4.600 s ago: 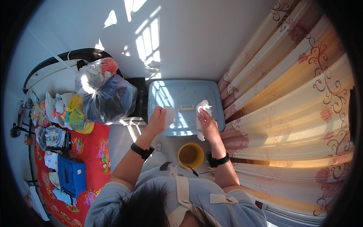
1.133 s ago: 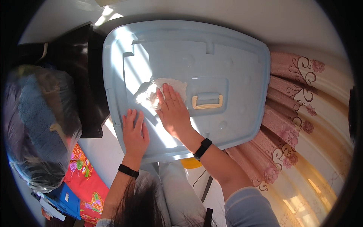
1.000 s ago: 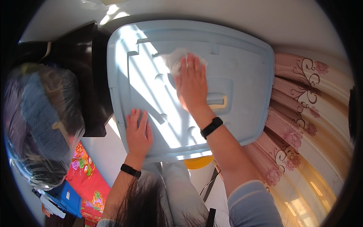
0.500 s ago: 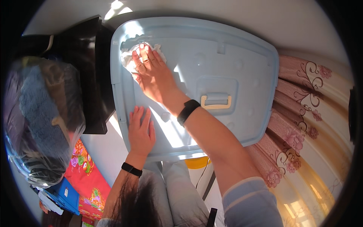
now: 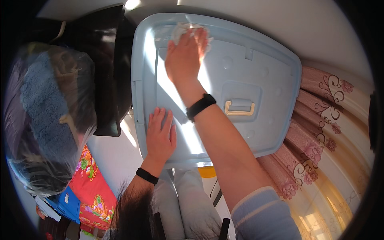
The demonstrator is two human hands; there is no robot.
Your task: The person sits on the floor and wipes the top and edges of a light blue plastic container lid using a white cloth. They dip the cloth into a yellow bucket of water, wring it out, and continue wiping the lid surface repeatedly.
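A large light-blue plastic storage box lid [image 5: 192, 96] lies before me, with a cream carrying handle [image 5: 240, 108] set in its recess. My right hand [image 5: 184, 58] presses a crumpled white tissue [image 5: 182, 32] against the far rim of the lid, left of its middle. The fingers are bent over the tissue and partly hide it. My left hand [image 5: 161, 132] lies flat on the lid's near left part, fingers stretched out and holding nothing. Sunlight falls in bright bands across the lid around both hands.
A clear plastic bag [image 5: 52, 116] stuffed with soft textiles stands at the left, beside a glossy black piece of furniture [image 5: 106, 68]. Below it are a red floral cloth [image 5: 94, 188] and a blue box [image 5: 68, 204]. Pink and cream curtains [image 5: 316, 136] hang on the right.
My right hand has slid the tissue rightward and farther off, toward the lid's far rim. My left hand stays on the same part of the lid. The whole view has shifted slightly.
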